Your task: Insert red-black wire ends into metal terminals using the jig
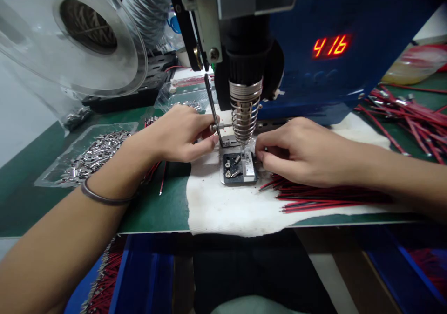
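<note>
My left hand (181, 134) reaches in from the left with thumb and fingers curled together beside a thin upright metal lever (211, 102); what lies between the fingertips is hidden. On the other side, my right hand (303, 152) pinches something I cannot make out, close to the press tip. Between the hands stands a press head with a coil spring (245, 111). Below it is a small dark block (232, 180) with several loose metal terminals (228, 165) on top. A bundle of red and black wires (314, 197) lies under my right hand and forearm.
A plastic tray heaped with metal terminals (101, 153) sits at left, beneath a large clear reel (21, 30). The blue machine housing (300, 85) shows 416. More red wires (415, 118) lie at right. White cloth (209, 211) covers part of the green table (164, 216); blue bins (139, 272) stand below.
</note>
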The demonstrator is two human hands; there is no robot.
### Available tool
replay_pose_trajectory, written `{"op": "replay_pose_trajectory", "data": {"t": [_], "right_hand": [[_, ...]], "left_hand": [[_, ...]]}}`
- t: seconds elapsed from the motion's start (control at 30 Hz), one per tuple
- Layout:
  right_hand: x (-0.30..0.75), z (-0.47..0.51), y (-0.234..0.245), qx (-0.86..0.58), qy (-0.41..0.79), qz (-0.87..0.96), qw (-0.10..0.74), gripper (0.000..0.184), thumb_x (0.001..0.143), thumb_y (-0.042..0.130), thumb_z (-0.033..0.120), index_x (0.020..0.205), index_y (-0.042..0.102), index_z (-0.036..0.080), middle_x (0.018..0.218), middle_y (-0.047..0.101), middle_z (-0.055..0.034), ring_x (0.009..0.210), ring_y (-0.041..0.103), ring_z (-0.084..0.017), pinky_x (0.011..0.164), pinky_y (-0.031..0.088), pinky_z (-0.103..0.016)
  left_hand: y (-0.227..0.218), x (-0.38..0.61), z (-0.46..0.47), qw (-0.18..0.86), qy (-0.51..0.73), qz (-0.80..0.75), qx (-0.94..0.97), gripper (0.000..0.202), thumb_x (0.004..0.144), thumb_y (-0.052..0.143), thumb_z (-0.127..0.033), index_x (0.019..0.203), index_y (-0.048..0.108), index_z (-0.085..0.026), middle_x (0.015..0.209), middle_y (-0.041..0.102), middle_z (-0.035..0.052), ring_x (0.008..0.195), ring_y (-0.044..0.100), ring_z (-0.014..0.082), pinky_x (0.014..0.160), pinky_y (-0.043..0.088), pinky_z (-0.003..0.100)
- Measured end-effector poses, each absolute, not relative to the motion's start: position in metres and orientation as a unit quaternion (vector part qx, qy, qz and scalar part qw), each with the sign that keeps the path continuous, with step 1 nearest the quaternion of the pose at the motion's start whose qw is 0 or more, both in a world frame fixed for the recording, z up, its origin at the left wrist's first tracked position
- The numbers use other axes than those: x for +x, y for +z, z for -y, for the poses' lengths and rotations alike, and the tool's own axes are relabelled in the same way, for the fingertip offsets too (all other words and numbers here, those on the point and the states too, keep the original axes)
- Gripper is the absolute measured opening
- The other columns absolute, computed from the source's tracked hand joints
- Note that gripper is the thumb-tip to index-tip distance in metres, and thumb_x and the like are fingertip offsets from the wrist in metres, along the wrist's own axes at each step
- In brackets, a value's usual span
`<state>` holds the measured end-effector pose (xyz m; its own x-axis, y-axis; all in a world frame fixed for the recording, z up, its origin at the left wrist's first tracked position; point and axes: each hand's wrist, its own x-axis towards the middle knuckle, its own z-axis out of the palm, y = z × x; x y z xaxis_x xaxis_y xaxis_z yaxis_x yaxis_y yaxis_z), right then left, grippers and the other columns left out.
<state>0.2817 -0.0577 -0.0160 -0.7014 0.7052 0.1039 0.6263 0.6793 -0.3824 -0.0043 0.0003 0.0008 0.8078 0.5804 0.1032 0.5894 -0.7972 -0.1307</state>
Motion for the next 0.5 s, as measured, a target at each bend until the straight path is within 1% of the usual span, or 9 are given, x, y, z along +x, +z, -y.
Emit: {"op": "replay_pose_trajectory", "data": {"t": [0.13,0.27,0.37,0.5], "right_hand": [[0.2825,0.0593,-0.0129,-0.368,0.17,0.909,0.097,0.029,0.096,0.044,0.036,0.077,0.057,0.018,0.066,0.057,0.0009,0.059,0.036,-0.01,0.069,0.024,-0.033],[0.2824,0.0588,-0.0104,-0.364,0.169,0.913,0.075,0.032,0.097,0.04,0.038,0.076,0.053,0.018,0.067,0.056,-0.0002,0.061,0.037,-0.011,0.069,0.023,-0.034],[0.2814,0.0587,-0.01,-0.362,0.171,0.914,0.069,0.031,0.096,0.04,0.037,0.077,0.054,0.018,0.069,0.056,-0.0011,0.061,0.037,-0.012,0.07,0.024,-0.034],[0.2791,0.061,-0.0119,-0.366,0.168,0.913,0.07,0.031,0.097,0.042,0.037,0.08,0.059,0.018,0.069,0.057,-0.0012,0.062,0.036,-0.011,0.07,0.023,-0.034]], "left_hand": [[0.0015,-0.0051,-0.0016,0.086,-0.006,0.311,-0.946,0.044,0.102,0.039,-0.049,0.09,0.069,-0.019,0.081,0.074,0.0109,0.07,0.057,0.0217,0.068,0.045,0.039],[-0.0001,-0.0053,-0.0028,0.091,-0.006,0.311,-0.946,0.041,0.1,0.04,-0.049,0.088,0.067,-0.021,0.078,0.071,0.009,0.067,0.056,0.0216,0.066,0.042,0.039],[0.0003,-0.0046,-0.0017,0.081,-0.011,0.308,-0.948,0.038,0.099,0.04,-0.049,0.086,0.064,-0.022,0.076,0.069,0.008,0.065,0.054,0.021,0.065,0.041,0.039],[0.0015,-0.0041,-0.0003,0.066,-0.021,0.304,-0.95,0.038,0.099,0.038,-0.05,0.083,0.059,-0.023,0.073,0.067,0.0073,0.063,0.051,0.0201,0.064,0.039,0.039]]}}
